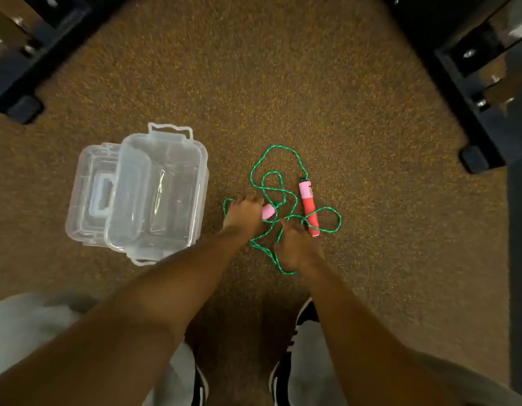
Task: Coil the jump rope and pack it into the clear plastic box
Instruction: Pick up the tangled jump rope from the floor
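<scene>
A green jump rope (267,164) lies in loose tangled loops on the brown carpet. One pink and red handle (308,208) rests on the floor at the right of the tangle. My left hand (243,213) is closed over the other handle (268,211), whose pink end sticks out. My right hand (296,244) reaches down onto the rope just below the red handle; its fingers are bent and I cannot tell whether they grip the rope. The clear plastic box (163,189) stands open to the left of my hands.
The box's clear lid (93,194) lies partly under the box on its left side. Dark furniture bases (473,121) flank the carpet at upper right and upper left (22,92). My shoes (295,356) and grey trouser legs are at the bottom.
</scene>
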